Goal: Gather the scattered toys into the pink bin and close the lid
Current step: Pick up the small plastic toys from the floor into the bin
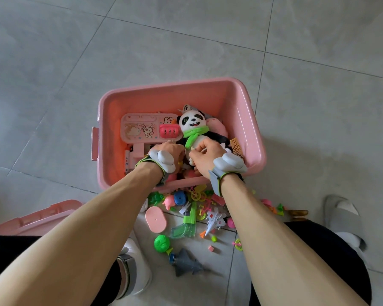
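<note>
My hands inside the pink bin point(248, 120), which stands at 12 o'clock. Left hand point(167, 151) curled, contents not visible; right hand point(205, 154) pinching a small thin item over the panda point(194, 125). Loose toys point(195, 217) at 6 o'clock; lid point(38, 219) at 8 o'clock.

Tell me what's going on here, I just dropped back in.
A person is leaning over the open pink bin, both hands down inside it. The left hand and right hand are at the plush panda, which lies beside a pink toy case. Many small toys remain on the floor, including a green water gun, a white jet and a grey jet. The lid lies off to the left.
</note>
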A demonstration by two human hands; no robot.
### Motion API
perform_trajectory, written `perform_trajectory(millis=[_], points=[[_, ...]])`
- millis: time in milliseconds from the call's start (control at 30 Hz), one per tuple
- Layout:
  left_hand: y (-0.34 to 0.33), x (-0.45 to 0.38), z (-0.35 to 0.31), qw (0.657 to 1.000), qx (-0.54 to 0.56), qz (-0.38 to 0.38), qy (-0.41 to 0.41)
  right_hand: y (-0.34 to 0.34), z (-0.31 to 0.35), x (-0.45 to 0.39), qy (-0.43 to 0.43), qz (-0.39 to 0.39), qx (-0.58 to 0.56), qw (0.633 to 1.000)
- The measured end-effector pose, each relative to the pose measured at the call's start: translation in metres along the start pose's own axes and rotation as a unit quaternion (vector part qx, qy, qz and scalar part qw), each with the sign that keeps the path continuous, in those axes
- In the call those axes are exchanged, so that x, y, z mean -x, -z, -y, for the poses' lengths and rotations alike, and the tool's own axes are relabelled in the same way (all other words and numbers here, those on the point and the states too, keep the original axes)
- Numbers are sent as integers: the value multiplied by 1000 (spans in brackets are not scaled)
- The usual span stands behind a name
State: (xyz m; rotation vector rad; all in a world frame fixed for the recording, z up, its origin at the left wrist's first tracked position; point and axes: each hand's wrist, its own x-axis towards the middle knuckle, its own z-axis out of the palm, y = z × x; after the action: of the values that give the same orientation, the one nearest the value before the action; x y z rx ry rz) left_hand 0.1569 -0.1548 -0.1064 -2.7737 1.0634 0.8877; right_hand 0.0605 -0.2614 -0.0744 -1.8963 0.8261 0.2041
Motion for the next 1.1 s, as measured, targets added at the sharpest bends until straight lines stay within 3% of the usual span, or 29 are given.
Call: perform_trajectory(millis=[433,600,733,867,1100], points=[[3,-2,2,995,-57,-70,46,-1,0,0,17,-5,75,997],[1,0,16,992,104,-41,56,-1,3,1,33,-9,112,993],[1,10,21,938,296,-124,132,-4,3,-1,47,-17,111,993],[7,22,27,910,335,-182,161,-4,1,0,37,7,86,996],[18,49,12,895,353,-225,157,2,4,22,31,-29,39,998]])
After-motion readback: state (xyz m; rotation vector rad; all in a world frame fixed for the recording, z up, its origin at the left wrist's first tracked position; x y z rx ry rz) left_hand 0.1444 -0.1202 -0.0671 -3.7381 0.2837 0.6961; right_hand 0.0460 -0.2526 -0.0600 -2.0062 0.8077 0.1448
